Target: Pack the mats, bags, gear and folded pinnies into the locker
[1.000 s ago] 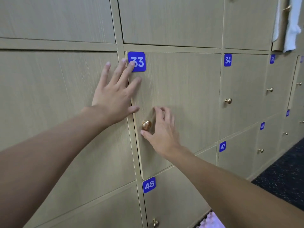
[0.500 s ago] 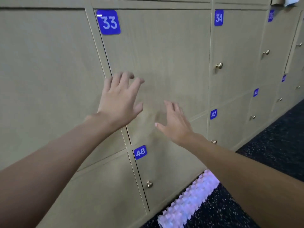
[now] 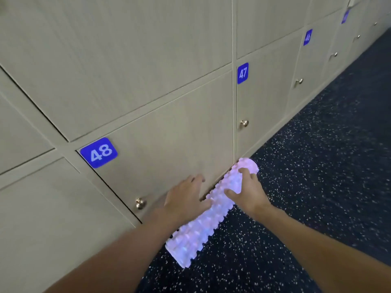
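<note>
The foam roller (image 3: 196, 233) lies low along the foot of the lockers, a knobbly pale pink cylinder. Its long axis runs nearly parallel to the locker fronts. The near end points back toward me and to the left, over the speckled dark floor (image 3: 317, 187). The far end points away and to the right, reaching the seam between the door numbered 48 (image 3: 169, 144) and the door numbered 47 (image 3: 264, 98). I cannot tell whether it rests fully on the floor or is raised a little. My right hand (image 3: 247, 191) holds the roller on its far half, coming at it from the floor side. The fingers curl over the top near the far end and the thumb presses into the knobs on the side facing me. So the roller sits under and to the left of that hand, between the palm and the lockers. My left hand (image 3: 184, 199) is on the locker side of the roller, around its middle. Its fingers are straight and spread toward the bottom of door 48, and its thumb edge touches the roller, with nothing gripped. The roller's near half passes just right of my left wrist. A brass knob (image 3: 140, 203) sits on door 48 just left of that hand. The blue plate reading 48 (image 3: 99, 152) is at the door's upper left corner.
</note>
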A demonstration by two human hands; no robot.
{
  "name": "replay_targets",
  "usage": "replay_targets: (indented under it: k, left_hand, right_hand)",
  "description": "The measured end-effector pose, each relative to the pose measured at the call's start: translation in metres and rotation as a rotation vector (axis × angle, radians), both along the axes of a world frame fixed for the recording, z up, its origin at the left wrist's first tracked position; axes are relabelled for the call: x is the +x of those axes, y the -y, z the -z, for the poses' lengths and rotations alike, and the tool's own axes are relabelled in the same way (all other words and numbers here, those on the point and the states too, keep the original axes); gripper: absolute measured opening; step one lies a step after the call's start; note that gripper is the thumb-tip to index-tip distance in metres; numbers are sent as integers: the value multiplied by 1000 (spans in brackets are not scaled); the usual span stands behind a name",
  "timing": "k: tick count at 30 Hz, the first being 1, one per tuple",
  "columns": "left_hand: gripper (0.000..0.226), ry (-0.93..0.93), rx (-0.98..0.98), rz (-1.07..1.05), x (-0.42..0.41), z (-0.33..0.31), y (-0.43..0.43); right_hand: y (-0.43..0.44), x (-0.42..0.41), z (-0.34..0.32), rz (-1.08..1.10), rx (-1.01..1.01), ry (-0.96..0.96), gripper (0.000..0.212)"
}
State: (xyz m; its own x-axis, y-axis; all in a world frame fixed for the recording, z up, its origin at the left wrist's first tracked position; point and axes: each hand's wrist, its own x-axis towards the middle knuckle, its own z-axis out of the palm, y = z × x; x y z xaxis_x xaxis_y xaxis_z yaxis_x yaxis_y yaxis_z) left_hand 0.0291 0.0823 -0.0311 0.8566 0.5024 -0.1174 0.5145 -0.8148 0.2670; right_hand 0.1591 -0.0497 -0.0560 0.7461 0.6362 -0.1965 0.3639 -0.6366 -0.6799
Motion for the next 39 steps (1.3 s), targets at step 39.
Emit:
replay_targets:
  k: [39]
  left_hand:
    - [115,422,-319,78,-256,-119,72]
  right_hand:
    - [49,-221,-177,259,956,-386,109]
